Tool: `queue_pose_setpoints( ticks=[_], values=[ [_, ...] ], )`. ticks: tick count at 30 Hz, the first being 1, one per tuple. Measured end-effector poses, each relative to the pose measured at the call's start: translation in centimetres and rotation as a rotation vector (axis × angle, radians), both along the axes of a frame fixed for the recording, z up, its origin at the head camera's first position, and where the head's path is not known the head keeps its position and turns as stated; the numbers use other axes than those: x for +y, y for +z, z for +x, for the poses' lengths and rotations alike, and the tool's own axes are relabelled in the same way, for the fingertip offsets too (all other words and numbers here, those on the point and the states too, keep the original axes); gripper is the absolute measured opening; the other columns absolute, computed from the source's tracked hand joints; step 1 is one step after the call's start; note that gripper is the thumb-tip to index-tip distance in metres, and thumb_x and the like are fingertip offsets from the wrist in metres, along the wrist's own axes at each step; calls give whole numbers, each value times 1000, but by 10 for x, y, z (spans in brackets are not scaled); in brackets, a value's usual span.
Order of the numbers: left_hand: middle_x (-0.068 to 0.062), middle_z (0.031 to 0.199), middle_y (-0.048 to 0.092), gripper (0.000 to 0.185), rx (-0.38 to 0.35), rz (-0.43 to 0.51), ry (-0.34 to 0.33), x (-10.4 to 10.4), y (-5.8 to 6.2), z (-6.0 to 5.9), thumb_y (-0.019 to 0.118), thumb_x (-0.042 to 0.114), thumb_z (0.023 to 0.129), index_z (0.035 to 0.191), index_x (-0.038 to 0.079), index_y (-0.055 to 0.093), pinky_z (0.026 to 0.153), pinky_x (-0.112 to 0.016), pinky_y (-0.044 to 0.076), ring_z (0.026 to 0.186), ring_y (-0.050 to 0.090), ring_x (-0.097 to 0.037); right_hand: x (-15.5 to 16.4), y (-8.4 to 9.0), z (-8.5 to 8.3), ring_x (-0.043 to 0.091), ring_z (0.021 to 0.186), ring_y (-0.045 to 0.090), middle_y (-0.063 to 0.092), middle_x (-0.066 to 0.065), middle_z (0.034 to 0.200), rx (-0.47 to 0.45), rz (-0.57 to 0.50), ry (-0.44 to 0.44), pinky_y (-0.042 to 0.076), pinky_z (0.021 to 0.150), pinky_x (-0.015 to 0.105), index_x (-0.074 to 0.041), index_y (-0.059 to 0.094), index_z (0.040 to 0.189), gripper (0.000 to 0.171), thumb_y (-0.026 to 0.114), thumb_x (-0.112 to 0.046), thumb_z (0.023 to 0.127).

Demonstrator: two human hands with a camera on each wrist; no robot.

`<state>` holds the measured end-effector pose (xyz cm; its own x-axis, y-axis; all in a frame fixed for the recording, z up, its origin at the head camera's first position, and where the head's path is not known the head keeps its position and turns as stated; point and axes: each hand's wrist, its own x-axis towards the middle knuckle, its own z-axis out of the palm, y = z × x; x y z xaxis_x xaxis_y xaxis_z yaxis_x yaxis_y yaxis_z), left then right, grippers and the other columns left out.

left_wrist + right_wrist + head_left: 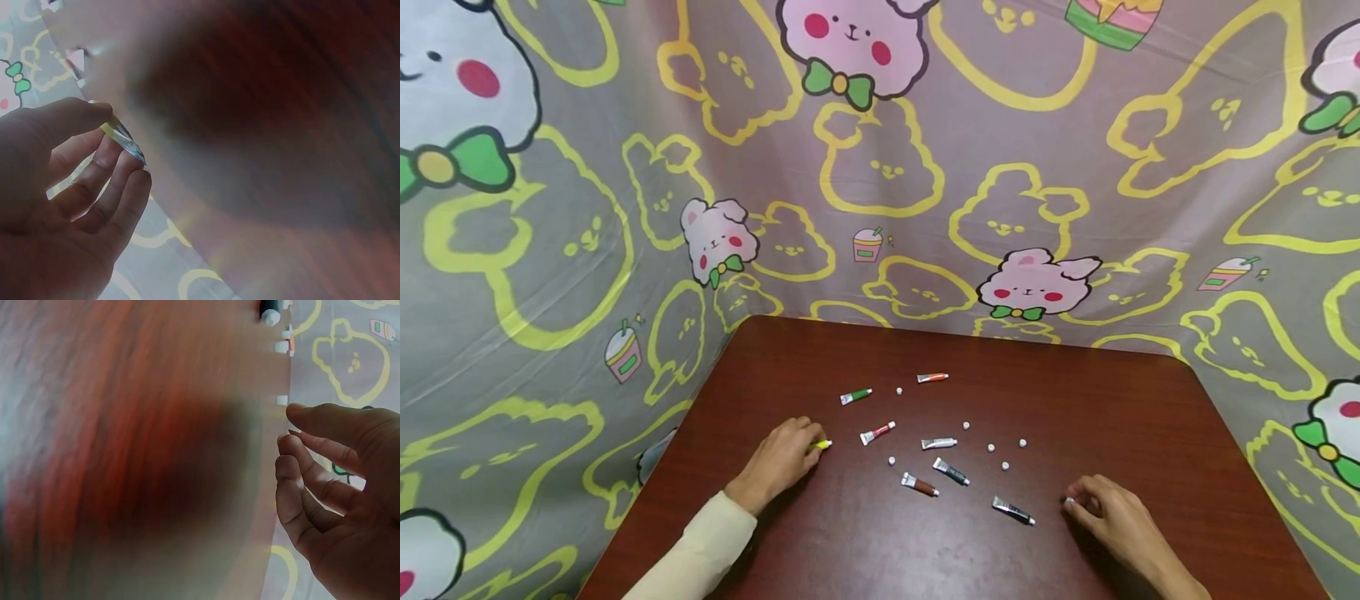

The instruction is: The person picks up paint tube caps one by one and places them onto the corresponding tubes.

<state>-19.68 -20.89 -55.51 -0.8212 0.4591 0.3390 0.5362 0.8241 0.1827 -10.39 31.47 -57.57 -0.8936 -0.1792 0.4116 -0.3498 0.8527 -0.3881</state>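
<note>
My left hand [781, 458] is low over the left part of the table, gripping a yellow paint tube [822, 445] between thumb and fingers. The tube's white tip points right; in the left wrist view the silvery end of the paint tube [130, 142] lies along the fingers. On the right, my right hand [1112, 512] pinches a small white cap [1069, 500] at the tips of thumb and forefinger, close over the tabletop. Fingers hide most of that cap in the right wrist view. Nearest to this hand lies a black paint tube [1013, 510].
Between the hands lie green [856, 397], orange [932, 378], red [877, 432], silver-white [939, 443], dark grey [951, 472] and brown [920, 484] paint tubes. Several loose white caps [1005, 466] are scattered among them. A patterned curtain [910, 183] surrounds the brown table [820, 542].
</note>
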Motion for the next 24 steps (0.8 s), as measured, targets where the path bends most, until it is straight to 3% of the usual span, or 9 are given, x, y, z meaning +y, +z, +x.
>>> queue_pose_setpoints(
  ticks=[9,19,24],
  values=[
    [0,86,66,17,-14,3,-30,14,11,4,88,5,84,92,11,75,73,-36,55,80,61,-17,-11,12,0,-10,71,54,69,-19,81,-117,-20,-30,50,62,25,-24,71,88,27,91,-7,84],
    [2,83,64,18,33,9,-91,28,18,4,89,6,82,89,12,74,71,-33,54,77,59,-14,-18,16,-5,-11,70,53,67,-23,80,17,-77,17,45,61,19,-23,71,91,32,92,-3,79],
    [0,85,65,17,15,12,-117,38,24,5,89,6,83,90,11,75,72,-34,56,80,62,-16,-22,16,-5,-11,69,52,64,-24,78,21,-112,26,42,61,14,-24,70,90,33,92,-2,79]
  ],
)
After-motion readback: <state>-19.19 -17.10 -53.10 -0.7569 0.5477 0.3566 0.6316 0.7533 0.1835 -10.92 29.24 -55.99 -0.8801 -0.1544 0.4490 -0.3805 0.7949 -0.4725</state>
